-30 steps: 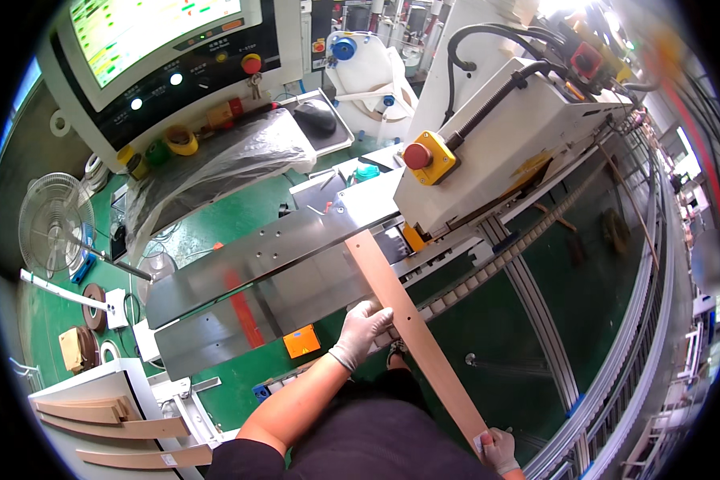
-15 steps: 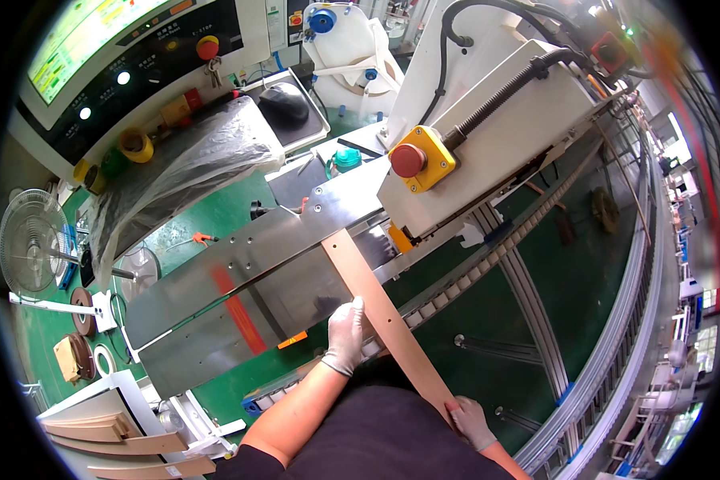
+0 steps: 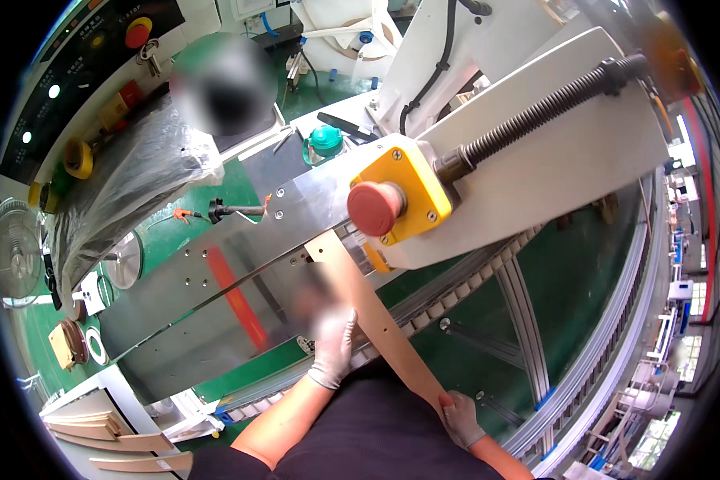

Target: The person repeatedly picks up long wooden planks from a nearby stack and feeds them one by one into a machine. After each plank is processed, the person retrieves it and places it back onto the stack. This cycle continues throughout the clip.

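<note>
The white-gloved right hand [image 3: 461, 418] clasps the flat tan board [image 3: 374, 314] at its near end; the white-gloved left hand [image 3: 334, 346] meets its left edge, grip unclear.

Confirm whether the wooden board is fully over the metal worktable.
Partly off: the wooden board overlaps the metal worktable at its far end; the right hand holds its near end beyond the edge.

The long grey brushed-metal desk [image 3: 168, 356] stretches ahead and left of the left hand's fingers [image 3: 349, 326]. Left of them, a straight red strip [image 3: 248, 316] crosses it; just ahead of them, a long flat light-brown wooden slat [image 3: 372, 312] has its far end over it. Well left of the fingers, nearer the body, curved tan wooden strips [image 3: 136, 442] lie on a white panel [image 3: 134, 394].
</note>
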The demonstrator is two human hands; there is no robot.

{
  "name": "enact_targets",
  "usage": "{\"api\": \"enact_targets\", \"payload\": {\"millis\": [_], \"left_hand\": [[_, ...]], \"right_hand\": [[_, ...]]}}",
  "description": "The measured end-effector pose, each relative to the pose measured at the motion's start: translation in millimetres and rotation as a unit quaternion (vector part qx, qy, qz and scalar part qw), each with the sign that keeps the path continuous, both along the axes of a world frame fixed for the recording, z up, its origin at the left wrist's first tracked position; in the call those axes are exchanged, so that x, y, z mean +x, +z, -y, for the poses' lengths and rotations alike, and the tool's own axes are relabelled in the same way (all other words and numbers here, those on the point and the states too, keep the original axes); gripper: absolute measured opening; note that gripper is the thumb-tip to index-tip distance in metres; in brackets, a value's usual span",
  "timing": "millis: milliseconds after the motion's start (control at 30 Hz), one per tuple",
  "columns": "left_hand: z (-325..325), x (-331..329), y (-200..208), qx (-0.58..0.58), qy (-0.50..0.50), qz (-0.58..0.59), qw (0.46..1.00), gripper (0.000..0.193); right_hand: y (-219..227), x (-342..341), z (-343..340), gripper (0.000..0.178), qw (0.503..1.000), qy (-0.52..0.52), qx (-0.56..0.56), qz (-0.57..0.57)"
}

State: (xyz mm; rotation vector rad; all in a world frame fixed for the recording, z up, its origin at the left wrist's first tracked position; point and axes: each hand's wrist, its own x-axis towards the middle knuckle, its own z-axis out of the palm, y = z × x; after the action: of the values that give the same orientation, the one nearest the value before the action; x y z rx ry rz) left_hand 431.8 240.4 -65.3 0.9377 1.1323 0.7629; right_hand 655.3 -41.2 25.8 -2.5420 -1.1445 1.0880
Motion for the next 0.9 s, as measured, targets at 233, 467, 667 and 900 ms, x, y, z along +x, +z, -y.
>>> {"api": "enact_targets", "payload": {"millis": [233,467,667,900], "left_hand": [[1,11,5,0.018,0.008,-0.051,0.999,0.042],[-9,8,6,0.067,-0.037,-0.079,0.994,0.048],[-15,8,-11,0.072,-0.015,-0.034,0.997,0.046],[5,-26,-49,0.127,-0.050,-0.027,0.990,0.042]], "right_hand": [[5,41,-17,0.058,0.997,0.065,0.033,-0.012],[1,46,-24,0.040,0.996,0.084,0.009,-0.028],[7,16,-44,0.043,0.995,0.079,0.059,-0.015],[1,-28,-14,0.062,0.995,0.067,0.076,-0.008]]}}
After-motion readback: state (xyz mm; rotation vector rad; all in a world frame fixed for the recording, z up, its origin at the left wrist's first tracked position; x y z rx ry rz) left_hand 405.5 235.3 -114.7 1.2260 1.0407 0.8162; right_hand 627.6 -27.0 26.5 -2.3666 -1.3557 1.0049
